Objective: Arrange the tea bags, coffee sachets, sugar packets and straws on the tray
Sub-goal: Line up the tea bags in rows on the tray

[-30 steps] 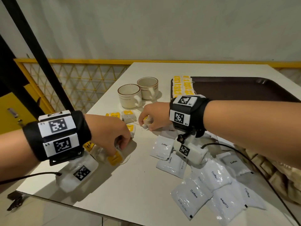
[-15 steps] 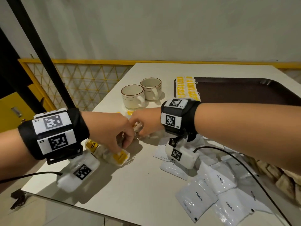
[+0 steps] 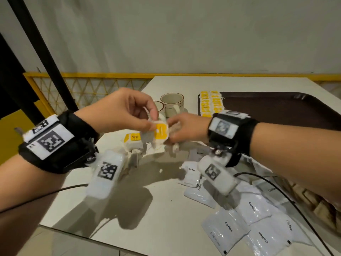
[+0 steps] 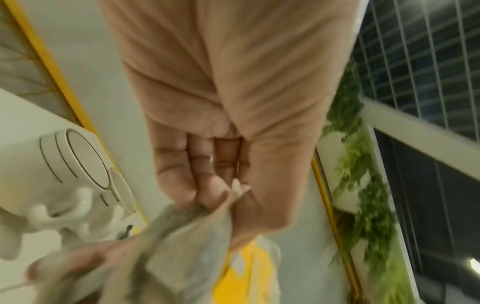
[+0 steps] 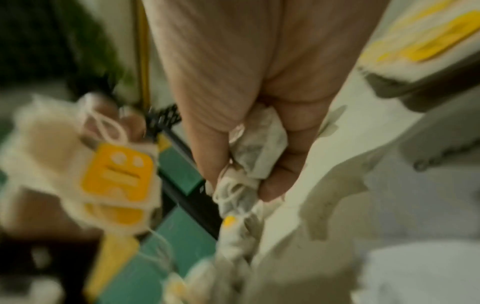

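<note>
Above table (image 3: 166, 209), hands (image 3: 121, 111) pinching hanging tea bags (image 3: 158, 133)

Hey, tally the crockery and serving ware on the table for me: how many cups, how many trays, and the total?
Cups: 2
Tray: 1
Total: 3

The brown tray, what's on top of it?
Two rows of yellow-tagged tea bags lie at the left end of the tray. The right arm covers its near edge, so anything there stays hidden.
</note>
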`<state>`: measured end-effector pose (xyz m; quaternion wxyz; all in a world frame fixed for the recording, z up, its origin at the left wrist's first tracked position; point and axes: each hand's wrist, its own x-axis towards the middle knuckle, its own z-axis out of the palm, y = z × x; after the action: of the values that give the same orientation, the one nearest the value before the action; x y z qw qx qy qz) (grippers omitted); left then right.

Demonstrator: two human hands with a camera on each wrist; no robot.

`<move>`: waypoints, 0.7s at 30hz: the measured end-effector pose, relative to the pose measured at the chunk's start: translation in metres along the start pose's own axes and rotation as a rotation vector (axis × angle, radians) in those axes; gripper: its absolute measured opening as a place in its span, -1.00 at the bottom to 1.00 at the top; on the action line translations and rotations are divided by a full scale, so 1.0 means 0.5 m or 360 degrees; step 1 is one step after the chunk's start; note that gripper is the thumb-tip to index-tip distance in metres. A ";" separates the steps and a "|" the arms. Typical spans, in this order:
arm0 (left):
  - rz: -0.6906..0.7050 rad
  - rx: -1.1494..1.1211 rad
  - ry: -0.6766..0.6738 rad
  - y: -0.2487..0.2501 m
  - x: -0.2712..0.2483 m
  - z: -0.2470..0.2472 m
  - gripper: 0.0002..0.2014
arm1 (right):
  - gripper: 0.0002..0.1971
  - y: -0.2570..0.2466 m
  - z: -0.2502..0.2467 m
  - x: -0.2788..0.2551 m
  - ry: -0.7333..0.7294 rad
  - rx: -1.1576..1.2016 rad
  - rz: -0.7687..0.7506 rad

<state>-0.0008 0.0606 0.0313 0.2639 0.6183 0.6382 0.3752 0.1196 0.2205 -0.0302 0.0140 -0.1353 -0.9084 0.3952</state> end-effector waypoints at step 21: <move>-0.0170 -0.1590 0.0584 0.041 0.212 0.360 -0.84 | -0.50 0.156 -0.082 -0.275 0.0744 0.2874 0.0136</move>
<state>0.1453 0.1916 -0.0431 0.4289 0.3083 0.4480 0.7213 0.2757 0.2655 -0.0473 0.2819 -0.1826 -0.2255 0.9145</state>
